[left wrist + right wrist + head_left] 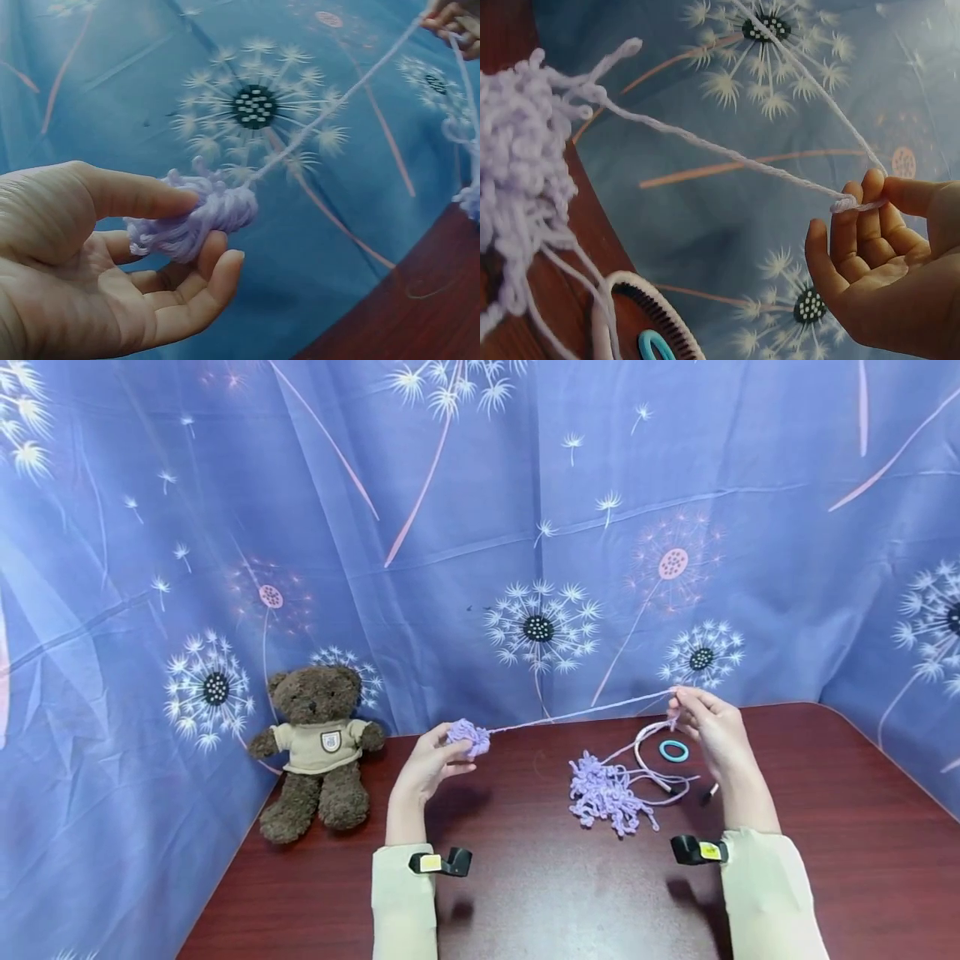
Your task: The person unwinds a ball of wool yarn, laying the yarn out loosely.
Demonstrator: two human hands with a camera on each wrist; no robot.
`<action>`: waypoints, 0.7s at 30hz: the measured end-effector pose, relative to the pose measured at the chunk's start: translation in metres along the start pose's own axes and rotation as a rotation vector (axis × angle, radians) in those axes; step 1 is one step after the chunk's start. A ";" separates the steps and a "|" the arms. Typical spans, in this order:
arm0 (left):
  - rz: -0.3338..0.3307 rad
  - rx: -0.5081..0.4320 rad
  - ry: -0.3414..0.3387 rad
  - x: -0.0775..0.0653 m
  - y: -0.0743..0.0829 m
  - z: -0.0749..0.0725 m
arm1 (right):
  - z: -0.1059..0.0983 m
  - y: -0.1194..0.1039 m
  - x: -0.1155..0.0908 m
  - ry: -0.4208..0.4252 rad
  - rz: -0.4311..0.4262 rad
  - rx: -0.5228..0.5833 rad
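Raised over the table, the left hand pinches a small lilac yarn bundle between thumb and fingers. From that bundle a strand of lilac yarn runs taut, slanting up to the right hand. Thumb and fingertips of the right hand pinch the strand, as the right wrist view shows. A second length of yarn leads from the right fingers down to a curly lilac yarn pile on the table. In the right wrist view a small knot or loop sits at the fingertips.
A turquoise ring and a whitish toothed hoop lie beside the yarn pile. At the table's left sits a brown teddy bear in a beige shirt. A blue dandelion-print curtain hangs behind the dark red table.
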State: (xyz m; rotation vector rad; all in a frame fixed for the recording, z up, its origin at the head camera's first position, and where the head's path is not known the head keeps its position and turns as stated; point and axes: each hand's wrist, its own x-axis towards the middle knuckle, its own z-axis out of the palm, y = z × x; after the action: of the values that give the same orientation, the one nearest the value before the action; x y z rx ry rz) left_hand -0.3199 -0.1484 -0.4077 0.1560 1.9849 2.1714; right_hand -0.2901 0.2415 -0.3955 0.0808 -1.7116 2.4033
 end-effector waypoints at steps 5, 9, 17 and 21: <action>0.023 -0.047 0.078 -0.005 0.007 -0.010 | -0.008 0.000 0.000 0.102 -0.030 0.024; 0.033 -0.069 0.112 -0.008 0.010 -0.019 | -0.012 0.002 0.000 0.178 -0.036 0.048; 0.011 -0.146 0.168 -0.011 0.012 -0.031 | -0.019 0.006 0.003 0.275 0.000 -0.007; 0.015 -0.198 0.174 -0.016 0.013 -0.039 | -0.024 0.007 0.006 0.353 0.016 0.030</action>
State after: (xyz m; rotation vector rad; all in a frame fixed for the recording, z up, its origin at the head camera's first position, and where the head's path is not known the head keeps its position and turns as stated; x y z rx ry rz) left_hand -0.3136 -0.1904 -0.3978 -0.0499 1.8416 2.4493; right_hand -0.2952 0.2629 -0.4093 -0.3336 -1.5186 2.2842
